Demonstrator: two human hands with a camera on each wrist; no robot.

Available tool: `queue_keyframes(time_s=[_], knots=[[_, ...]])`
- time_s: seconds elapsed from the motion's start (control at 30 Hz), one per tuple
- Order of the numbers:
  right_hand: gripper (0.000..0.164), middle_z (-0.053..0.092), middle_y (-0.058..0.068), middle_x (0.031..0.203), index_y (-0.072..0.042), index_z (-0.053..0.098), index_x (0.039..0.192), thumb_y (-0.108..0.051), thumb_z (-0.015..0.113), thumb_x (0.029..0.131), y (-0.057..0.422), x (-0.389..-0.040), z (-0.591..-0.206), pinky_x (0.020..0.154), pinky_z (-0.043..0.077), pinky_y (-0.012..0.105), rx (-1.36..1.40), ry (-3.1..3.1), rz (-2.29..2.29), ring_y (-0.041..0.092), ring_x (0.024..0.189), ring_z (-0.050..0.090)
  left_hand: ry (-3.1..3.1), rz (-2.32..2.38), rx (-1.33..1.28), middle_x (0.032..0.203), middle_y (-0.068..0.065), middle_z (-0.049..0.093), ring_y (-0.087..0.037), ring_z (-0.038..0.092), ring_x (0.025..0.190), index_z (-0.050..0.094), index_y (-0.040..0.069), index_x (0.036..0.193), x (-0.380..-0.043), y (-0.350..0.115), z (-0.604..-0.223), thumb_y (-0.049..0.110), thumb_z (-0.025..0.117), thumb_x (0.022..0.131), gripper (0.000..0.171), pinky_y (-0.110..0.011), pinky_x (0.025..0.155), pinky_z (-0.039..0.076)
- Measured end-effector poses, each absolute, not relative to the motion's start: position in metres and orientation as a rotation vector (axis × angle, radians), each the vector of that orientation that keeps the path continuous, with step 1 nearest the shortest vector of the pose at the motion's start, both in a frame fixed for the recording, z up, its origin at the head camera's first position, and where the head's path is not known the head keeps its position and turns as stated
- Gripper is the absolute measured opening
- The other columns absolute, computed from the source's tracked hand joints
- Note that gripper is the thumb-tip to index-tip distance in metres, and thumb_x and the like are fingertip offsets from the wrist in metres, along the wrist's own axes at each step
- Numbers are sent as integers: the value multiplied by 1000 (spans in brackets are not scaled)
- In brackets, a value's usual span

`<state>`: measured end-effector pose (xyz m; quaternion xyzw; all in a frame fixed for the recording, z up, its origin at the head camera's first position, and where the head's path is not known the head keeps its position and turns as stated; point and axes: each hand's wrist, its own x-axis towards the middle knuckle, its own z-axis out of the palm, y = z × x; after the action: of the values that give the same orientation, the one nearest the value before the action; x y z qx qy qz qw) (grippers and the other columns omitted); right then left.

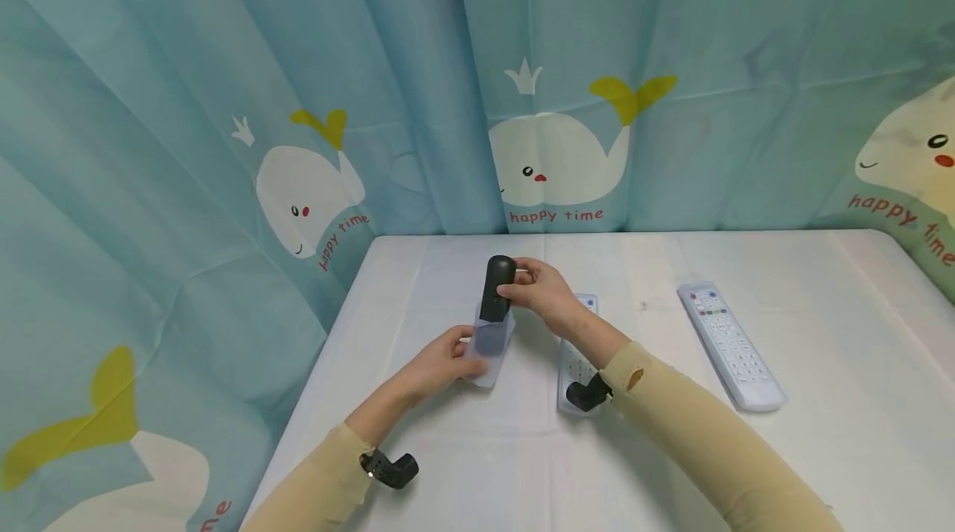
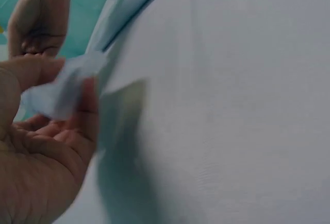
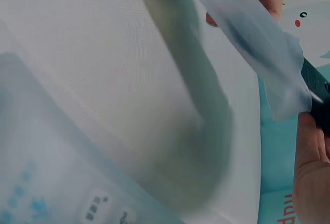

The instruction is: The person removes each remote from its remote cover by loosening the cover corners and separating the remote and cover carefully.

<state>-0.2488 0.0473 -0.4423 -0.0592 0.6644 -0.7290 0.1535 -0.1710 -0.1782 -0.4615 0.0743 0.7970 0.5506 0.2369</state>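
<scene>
A black remote control (image 1: 497, 283) stands tilted above the table, its lower part inside a translucent plastic sleeve (image 1: 494, 360). The left hand (image 1: 442, 362) pinches the sleeve near its lower end between thumb and fingers; the left wrist view shows this sleeve (image 2: 67, 92) blurred in the grip. Near the top of the black remote, the right hand (image 1: 548, 296) holds it between thumb and fingers. In the right wrist view the sleeve (image 3: 263, 54) covers part of the remote, and the bare black end (image 3: 316, 87) meets the right fingers.
A white remote (image 1: 578, 362) in a clear cover lies under the right forearm. Farther right lies another covered white remote (image 1: 731, 345), set at a slant. Both are on the white table (image 1: 843, 308), with a blue whale-print curtain (image 1: 418, 101) behind and to the left.
</scene>
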Motion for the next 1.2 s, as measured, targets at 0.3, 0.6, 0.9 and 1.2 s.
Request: queue_keyframes(time_s=[0.3, 0.6, 0.9, 1.2], knots=[[60, 65, 22, 131, 5, 45, 146, -5, 73, 94, 49, -248, -447, 99, 53, 39, -230, 1857, -2049, 23, 110, 69, 2231, 1477, 120, 123, -12, 68, -21, 64, 107, 55, -4, 138, -179, -182, -455, 21, 70, 99, 49, -35, 83, 55], [67, 69, 20, 121, -2, 43, 150, -8, 76, 92, 50, -247, -449, 99, 53, 43, -243, 1906, -1974, 23, 103, 70, 2209, 1513, 190, 112, -7, 68, -20, 63, 105, 51, -2, 143, -178, -181, -457, 21, 72, 98, 55, -34, 82, 56], [68, 72, 17, 117, -2, 42, 151, -7, 76, 92, 51, -247, -447, 101, 51, 45, -222, 1922, -1999, 23, 103, 71, 2220, 1492, 194, 105, -7, 65, -18, 62, 97, 45, -3, 148, -175, -185, -460, 21, 74, 96, 65, -33, 84, 54], [66, 70, 21, 120, 1, 42, 150, -4, 74, 92, 55, -249, -445, 102, 51, 45, -198, 1866, -2077, 24, 104, 71, 2223, 1491, 183, 109, -9, 66, -18, 62, 98, 45, -2, 148, -171, -183, -460, 21, 72, 98, 61, -35, 85, 54]])
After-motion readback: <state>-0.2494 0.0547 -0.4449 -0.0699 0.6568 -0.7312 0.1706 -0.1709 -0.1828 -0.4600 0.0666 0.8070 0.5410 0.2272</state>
